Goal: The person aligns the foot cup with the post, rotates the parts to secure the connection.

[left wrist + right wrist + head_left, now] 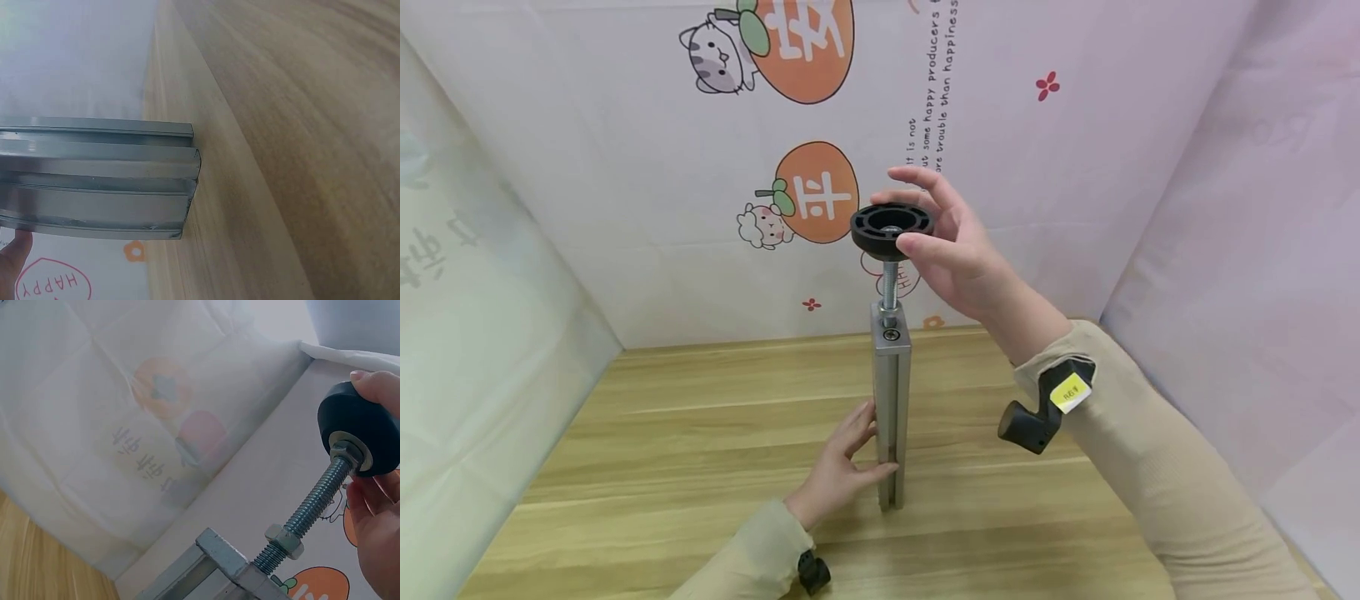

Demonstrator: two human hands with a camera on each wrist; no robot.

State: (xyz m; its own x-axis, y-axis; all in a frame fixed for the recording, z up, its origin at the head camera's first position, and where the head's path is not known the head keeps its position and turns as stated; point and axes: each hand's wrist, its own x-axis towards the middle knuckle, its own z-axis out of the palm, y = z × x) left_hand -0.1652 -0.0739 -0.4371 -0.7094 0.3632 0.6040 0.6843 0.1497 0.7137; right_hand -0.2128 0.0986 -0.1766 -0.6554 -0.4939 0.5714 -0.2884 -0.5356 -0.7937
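A grey aluminium profile (887, 417) stands roughly upright in the head view, with a screwed-on end plate (891, 340) at its top. From that plate rises a threaded rod (315, 494) with a hex nut (285, 541) low on it. The rod carries a round black levelling foot (868, 243). My right hand (958, 254) pinches the foot's rim, thumb on the near side, fingers beyond. Lower down, my left hand (838, 475) grips the profile between thumb and fingers. Slots show along the profile (94, 165) in the left wrist view; whether its lower end touches the table cannot be told.
The wood-grain table (700, 433) lies beneath. White printed cloth walls (640, 167) enclose it at the back and both sides. A black wrist mount (1030, 425) with a yellow label sits on my right sleeve; another (812, 572) is on the left.
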